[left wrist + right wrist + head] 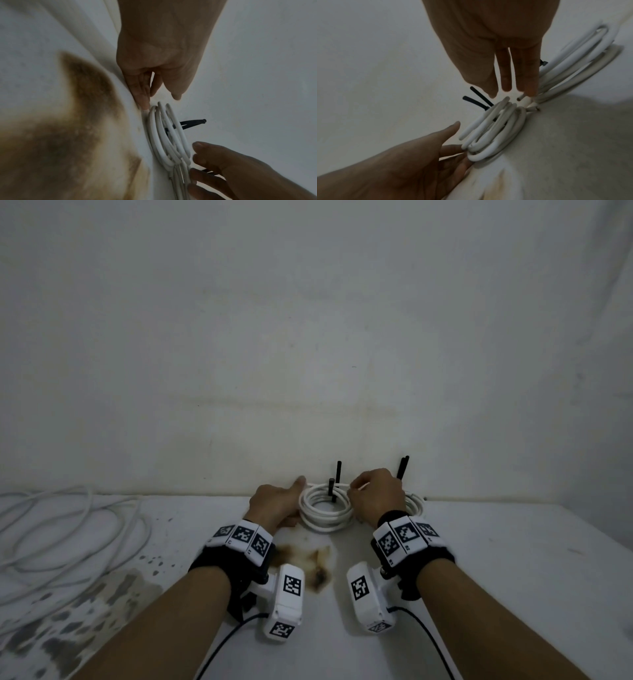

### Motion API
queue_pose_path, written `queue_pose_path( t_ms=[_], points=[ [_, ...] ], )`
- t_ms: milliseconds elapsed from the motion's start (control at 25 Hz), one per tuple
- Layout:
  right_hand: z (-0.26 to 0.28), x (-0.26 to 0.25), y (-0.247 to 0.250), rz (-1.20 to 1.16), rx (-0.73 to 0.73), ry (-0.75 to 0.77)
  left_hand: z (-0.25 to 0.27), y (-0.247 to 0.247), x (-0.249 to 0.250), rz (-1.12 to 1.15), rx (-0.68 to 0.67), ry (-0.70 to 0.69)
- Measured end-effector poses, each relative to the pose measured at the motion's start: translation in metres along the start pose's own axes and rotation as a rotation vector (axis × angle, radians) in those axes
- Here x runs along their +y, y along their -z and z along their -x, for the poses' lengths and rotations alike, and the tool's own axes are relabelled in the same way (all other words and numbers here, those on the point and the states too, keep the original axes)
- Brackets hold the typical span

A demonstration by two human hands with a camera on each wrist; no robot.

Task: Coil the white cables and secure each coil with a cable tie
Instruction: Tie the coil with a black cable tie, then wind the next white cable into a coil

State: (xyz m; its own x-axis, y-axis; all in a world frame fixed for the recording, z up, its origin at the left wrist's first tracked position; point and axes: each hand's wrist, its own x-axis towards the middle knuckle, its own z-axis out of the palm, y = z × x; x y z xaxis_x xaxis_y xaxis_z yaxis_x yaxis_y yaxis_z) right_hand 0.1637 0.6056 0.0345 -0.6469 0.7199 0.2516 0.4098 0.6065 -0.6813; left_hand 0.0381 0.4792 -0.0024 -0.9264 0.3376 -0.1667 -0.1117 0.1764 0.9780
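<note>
Just below centre of the head view, the white coil [325,508] lies on the desk [479,559]; light, springy. My left hand [277,501] rests relaxed beside it; my right hand [376,496] pinches its loose end

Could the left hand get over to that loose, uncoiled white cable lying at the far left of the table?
Probably yes. The left hand is open against the white cable coil, holding nothing, and bare white tabletop lies between it and the loose white cable.
</note>
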Motion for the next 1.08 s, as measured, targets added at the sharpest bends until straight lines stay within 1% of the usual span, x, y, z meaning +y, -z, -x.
queue_pose_path(
  t_ms=[120, 160, 320, 400, 480, 560, 640, 680, 760, 840, 920, 1000, 1080],
  points=[
    [0.023, -0.016, 0.013, 0.046, 0.034, 0.066, 0.008, 0.016, 0.002, 0.045, 0.057, 0.037],
    [0.032, -0.024, 0.015, 0.077, 0.004, 0.104, 0.013, 0.023, 0.002, 0.044, 0.062, 0.045],
    [0.075, -0.068, 0.015, 0.136, -0.205, 0.245, 0.054, 0.067, 0.012, 0.032, 0.039, 0.035],
    [0.099, -0.096, 0.007, 0.186, -0.331, 0.319, 0.08, 0.101, 0.018, -0.021, 0.006, 0.034],
    [0.124, -0.128, -0.005, 0.299, -0.516, 0.414, 0.105, 0.145, 0.022, -0.116, -0.009, 0.003],
    [0.154, -0.161, -0.023, 0.437, -0.721, 0.493, 0.128, 0.198, 0.019, -0.197, 0.009, -0.018],
    [0.184, -0.197, -0.052, 0.54, -0.858, 0.599, 0.153, 0.263, 0.011, -0.257, 0.04, -0.019],
    [0.195, -0.211, -0.065, 0.568, -0.888, 0.652, 0.162, 0.29, 0.006, -0.279, 0.057, -0.015],
    [0.211, -0.239, -0.098, 0.571, -0.892, 0.729, 0.178, 0.344, -0.004, -0.318, 0.127, -0.001],
    [0.219, -0.261, -0.131, 0.52, -0.887, 0.756, 0.19, 0.392, -0.016, -0.38, 0.222, 0.021],
    [0.222, -0.274, -0.157, 0.502, -0.901, 0.764, 0.197, 0.423, -0.028, -0.461, 0.253, 0.063],
    [0.226, -0.28, -0.173, 0.525, -0.933, 0.797, 0.203, 0.441, -0.036, -0.566, 0.172, 0.106],
    [0.233, -0.284, -0.182, 0.527, -0.93, 0.814, 0.207, 0.446, -0.044, -0.662, 0.058, 0.116]
  ],
)
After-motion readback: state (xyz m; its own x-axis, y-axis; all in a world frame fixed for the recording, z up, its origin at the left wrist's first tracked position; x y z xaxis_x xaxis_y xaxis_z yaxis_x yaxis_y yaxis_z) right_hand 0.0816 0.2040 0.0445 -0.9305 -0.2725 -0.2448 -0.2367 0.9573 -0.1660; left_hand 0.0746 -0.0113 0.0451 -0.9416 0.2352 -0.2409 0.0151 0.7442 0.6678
